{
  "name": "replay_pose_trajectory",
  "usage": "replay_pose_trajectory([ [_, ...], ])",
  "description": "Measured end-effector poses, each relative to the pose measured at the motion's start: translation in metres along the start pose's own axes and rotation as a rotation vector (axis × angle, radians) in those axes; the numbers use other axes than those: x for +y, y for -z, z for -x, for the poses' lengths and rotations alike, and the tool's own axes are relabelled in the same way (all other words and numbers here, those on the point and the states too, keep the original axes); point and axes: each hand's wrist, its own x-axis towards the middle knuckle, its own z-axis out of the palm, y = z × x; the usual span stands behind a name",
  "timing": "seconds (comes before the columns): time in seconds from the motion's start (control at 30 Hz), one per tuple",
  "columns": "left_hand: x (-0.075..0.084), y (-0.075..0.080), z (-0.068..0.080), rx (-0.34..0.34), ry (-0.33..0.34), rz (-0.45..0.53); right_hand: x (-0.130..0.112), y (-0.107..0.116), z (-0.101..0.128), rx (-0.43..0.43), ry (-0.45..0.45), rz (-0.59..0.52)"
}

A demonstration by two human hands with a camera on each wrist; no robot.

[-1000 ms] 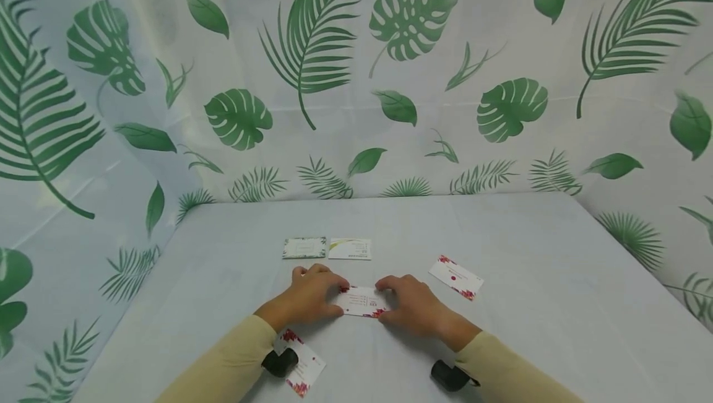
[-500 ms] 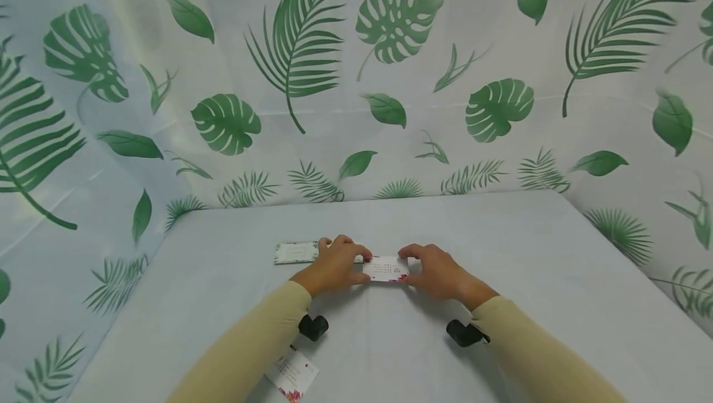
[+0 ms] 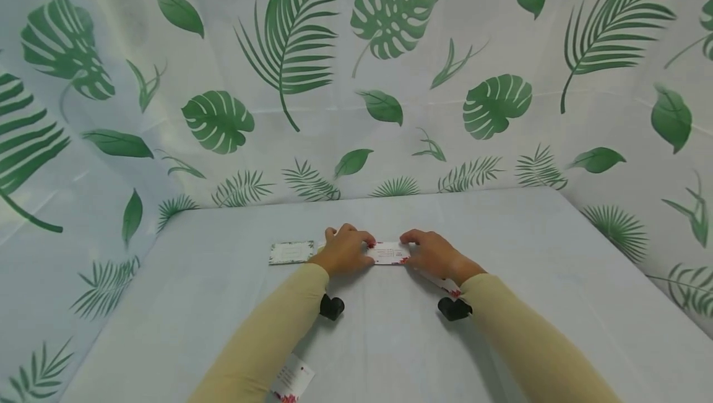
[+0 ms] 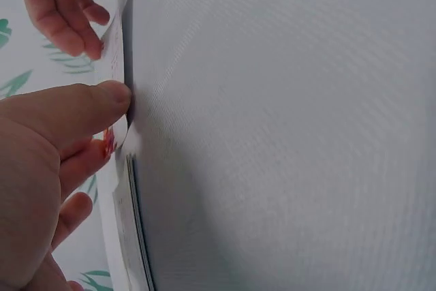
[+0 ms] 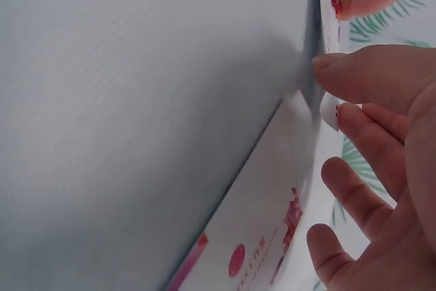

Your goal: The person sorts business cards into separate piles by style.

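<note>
A white business card with red floral corners (image 3: pixel 388 253) lies between my two hands, low over the table. My left hand (image 3: pixel 346 251) pinches its left end, thumb at the near edge and index finger at the far edge. At the other end, my right hand (image 3: pixel 434 255) grips it the same way. The left wrist view shows the held card (image 4: pixel 114 66) slightly bowed, and close by stands a thin stack of cards (image 4: pixel 135 230). My left hand covers most of that stack in the head view. Beneath my right wrist is another red floral card (image 5: pixel 252 230).
Left of my left hand sits a card with a green leaf border (image 3: pixel 292 252). One more red floral card (image 3: pixel 295 378) lies near the front, partly under my left sleeve. A leaf-print curtain (image 3: pixel 334 81) hangs behind the white table (image 3: pixel 379 341).
Both hands have carried the held card away from me and slightly right, bringing it beside the row at the back. My left hand now covers the stack beside the green-bordered card.
</note>
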Motion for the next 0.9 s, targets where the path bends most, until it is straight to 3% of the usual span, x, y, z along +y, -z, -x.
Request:
replay_pose_trajectory([
  [0.6, -0.005, -0.004, -0.001, -0.033, 0.049, 0.024, 0.001, -0.008, -0.010, -0.016, -0.044, -0.023],
  [0.9, 0.006, 0.003, 0.003, -0.023, 0.024, 0.014, 0.003, 0.005, 0.017, 0.038, 0.015, -0.017],
])
